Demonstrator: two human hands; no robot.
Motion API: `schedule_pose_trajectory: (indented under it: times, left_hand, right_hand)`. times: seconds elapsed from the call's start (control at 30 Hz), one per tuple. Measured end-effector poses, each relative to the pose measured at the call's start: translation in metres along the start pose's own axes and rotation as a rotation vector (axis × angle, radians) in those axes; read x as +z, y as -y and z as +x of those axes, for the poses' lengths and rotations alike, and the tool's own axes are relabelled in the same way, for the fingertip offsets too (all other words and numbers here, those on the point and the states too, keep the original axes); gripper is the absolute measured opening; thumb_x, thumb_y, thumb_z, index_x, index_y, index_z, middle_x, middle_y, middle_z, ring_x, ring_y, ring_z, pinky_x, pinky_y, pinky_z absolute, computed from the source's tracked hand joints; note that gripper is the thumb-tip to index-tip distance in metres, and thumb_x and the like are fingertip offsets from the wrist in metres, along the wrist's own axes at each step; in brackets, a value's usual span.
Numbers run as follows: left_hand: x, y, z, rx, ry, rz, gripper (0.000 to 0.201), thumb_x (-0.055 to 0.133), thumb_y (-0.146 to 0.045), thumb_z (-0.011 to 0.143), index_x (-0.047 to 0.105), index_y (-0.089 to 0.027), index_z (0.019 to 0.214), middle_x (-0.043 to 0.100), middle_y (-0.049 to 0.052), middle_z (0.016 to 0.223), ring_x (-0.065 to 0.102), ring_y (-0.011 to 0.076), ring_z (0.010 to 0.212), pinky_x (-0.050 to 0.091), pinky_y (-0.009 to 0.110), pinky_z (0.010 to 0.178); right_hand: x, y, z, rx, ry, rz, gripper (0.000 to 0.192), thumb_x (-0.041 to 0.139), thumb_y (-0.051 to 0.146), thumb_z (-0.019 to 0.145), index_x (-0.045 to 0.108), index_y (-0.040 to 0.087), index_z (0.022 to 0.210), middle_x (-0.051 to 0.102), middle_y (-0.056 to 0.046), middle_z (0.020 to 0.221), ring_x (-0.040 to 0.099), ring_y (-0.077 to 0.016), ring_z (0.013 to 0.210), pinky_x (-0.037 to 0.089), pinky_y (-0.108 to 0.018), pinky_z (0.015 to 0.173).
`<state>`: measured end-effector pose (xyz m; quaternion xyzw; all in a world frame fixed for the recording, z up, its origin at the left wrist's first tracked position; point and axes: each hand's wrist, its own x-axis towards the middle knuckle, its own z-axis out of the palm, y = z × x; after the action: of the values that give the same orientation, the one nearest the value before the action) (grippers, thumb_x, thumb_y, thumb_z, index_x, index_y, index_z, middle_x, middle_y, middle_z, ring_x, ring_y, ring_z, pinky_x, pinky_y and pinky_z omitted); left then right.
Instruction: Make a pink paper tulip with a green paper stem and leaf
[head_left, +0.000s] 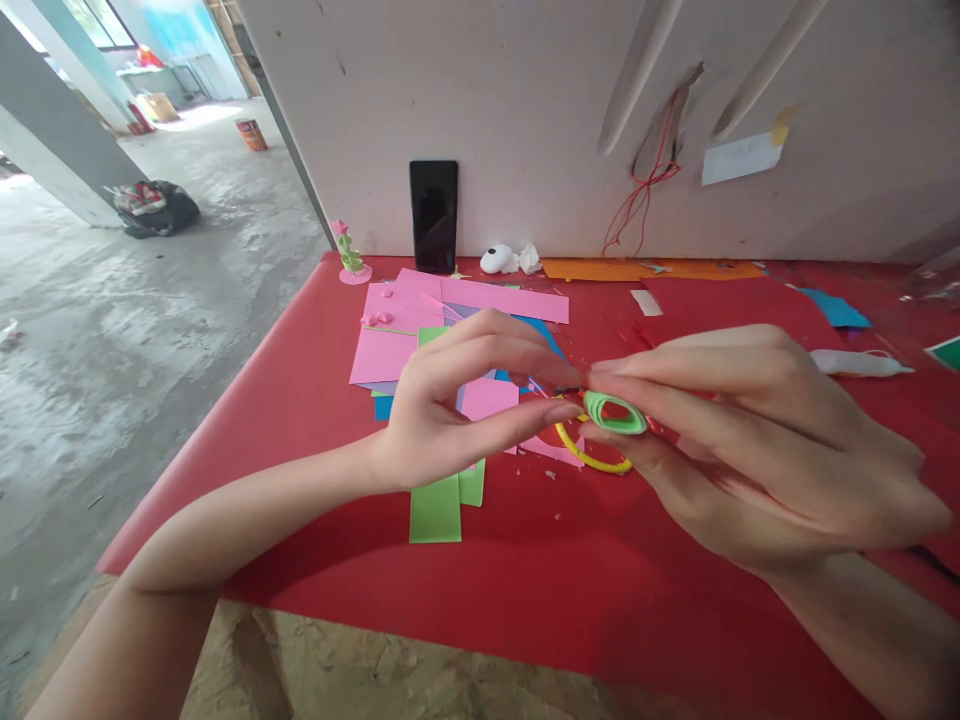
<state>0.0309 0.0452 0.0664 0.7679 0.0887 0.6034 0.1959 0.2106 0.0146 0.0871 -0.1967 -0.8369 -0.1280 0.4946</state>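
Observation:
A light green paper strip rolled into a loose coil [616,413] is held above the table between both hands. My right hand [765,430] is closed on it, fingertips above and thumb below. From the other side, my left hand [465,390] pinches at the coil's left edge with thumb and fingers; a small dark bit shows between those fingertips. A yellow loop [596,462] shows below the coil, the rest of it hidden by the hands. Pink paper sheets [386,355] and green paper strips [435,510] lie beneath and beside my left hand.
A black phone [433,217] leans on the back panel. Left of it stands a small paper flower [349,250]; to its right sits a white rounded object [496,259]. Orange paper [652,270], blue paper [836,308] and a white tube [859,363] lie on the red table [480,600].

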Motion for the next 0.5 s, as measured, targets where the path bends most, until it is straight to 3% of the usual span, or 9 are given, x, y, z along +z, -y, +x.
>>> schedule_pose_trajectory:
  times: [0.17, 0.33, 0.5]
  left_hand:
    - [-0.0027, -0.0003, 0.0017, 0.083, 0.058, 0.071, 0.007, 0.067, -0.015, 0.081, 0.063, -0.018, 0.086, 0.062, -0.001, 0.079, 0.062, 0.0082, 0.073, 0.055, 0.022, 0.066]
    - [-0.0032, -0.0023, 0.0022, 0.09, 0.071, 0.082, 0.006, 0.063, -0.012, 0.082, 0.063, -0.017, 0.086, 0.062, 0.0, 0.08, 0.062, 0.0086, 0.074, 0.056, 0.023, 0.067]
    - [-0.0029, -0.0032, 0.0024, 0.085, 0.074, 0.075, 0.006, 0.063, -0.012, 0.083, 0.063, -0.017, 0.085, 0.062, 0.0, 0.079, 0.062, 0.0086, 0.074, 0.056, 0.024, 0.067]
  right_hand:
    - [0.0004, -0.0004, -0.0014, 0.034, -0.032, -0.045, 0.017, 0.068, 0.014, 0.078, 0.062, 0.018, 0.094, 0.067, -0.004, 0.082, 0.059, -0.0153, 0.073, 0.047, -0.034, 0.062]
    - [-0.0011, -0.0025, -0.0036, -0.003, -0.01, -0.005, 0.026, 0.066, 0.003, 0.074, 0.064, 0.016, 0.097, 0.069, -0.007, 0.089, 0.06, -0.0179, 0.076, 0.047, -0.036, 0.061]
    - [-0.0023, 0.0009, -0.0008, 0.041, -0.01, -0.017, 0.023, 0.068, 0.003, 0.074, 0.063, 0.016, 0.092, 0.068, -0.005, 0.083, 0.059, -0.016, 0.072, 0.045, -0.035, 0.061]
